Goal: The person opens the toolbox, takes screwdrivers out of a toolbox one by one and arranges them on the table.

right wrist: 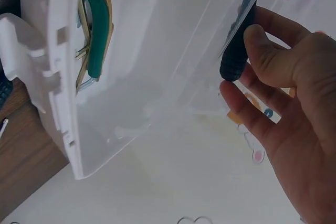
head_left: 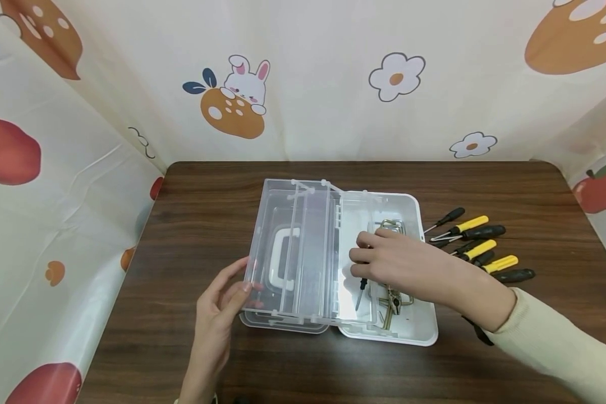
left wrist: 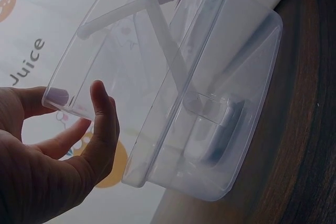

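In the head view, my right hand (head_left: 389,258) is over the open white toolbox (head_left: 414,207) and holds a small screwdriver (head_left: 362,289), its tip pointing down. Its dark ribbed handle (right wrist: 236,59) lies between thumb and fingers in the right wrist view. At the left, my left hand (head_left: 224,306) grips the near corner of the clear plastic tray (head_left: 313,258), which is folded out over the clear lid (head_left: 283,324). Green-handled pliers (right wrist: 97,35) lie inside the box, partly covered by my right arm in the head view.
Several screwdrivers with yellow handles (head_left: 472,224) and black handles (head_left: 515,275) lie on the brown wooden table (head_left: 202,213), right of the box. A white carrying handle (head_left: 278,252) shows through the lid. Printed cloth (head_left: 323,84) hangs behind the table.
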A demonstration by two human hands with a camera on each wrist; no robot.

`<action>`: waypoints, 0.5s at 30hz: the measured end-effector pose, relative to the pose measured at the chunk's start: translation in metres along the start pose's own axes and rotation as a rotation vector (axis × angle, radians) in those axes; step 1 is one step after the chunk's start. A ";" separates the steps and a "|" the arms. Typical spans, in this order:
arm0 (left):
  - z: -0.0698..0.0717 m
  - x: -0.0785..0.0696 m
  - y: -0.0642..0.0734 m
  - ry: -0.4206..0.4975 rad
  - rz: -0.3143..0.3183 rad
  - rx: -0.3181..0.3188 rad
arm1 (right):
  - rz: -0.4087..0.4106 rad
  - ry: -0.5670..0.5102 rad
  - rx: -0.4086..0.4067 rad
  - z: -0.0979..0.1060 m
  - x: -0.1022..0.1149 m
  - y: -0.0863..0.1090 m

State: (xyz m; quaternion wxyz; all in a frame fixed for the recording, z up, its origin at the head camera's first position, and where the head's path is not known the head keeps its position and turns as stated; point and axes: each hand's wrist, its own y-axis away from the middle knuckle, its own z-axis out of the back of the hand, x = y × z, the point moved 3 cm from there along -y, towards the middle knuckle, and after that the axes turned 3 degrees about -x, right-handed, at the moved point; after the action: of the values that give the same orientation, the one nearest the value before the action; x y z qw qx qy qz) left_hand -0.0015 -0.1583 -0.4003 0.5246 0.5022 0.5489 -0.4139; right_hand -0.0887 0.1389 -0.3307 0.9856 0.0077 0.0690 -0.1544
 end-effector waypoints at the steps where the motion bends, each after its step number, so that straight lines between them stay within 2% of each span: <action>1: 0.000 0.000 0.000 0.000 0.001 0.000 | -0.013 -0.001 -0.018 0.000 -0.001 0.003; 9: -0.001 0.001 0.000 -0.002 -0.003 -0.003 | -0.178 -0.101 -0.114 0.005 -0.017 0.034; 15: -0.001 0.000 0.000 0.003 -0.015 -0.007 | -0.265 -0.135 -0.238 0.007 -0.029 0.060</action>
State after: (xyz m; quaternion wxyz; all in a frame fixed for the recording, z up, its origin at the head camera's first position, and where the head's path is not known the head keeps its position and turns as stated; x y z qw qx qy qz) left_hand -0.0012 -0.1576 -0.4001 0.5225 0.4970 0.5545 -0.4153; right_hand -0.0964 0.2048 -0.3206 0.9530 -0.1283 0.0207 -0.2736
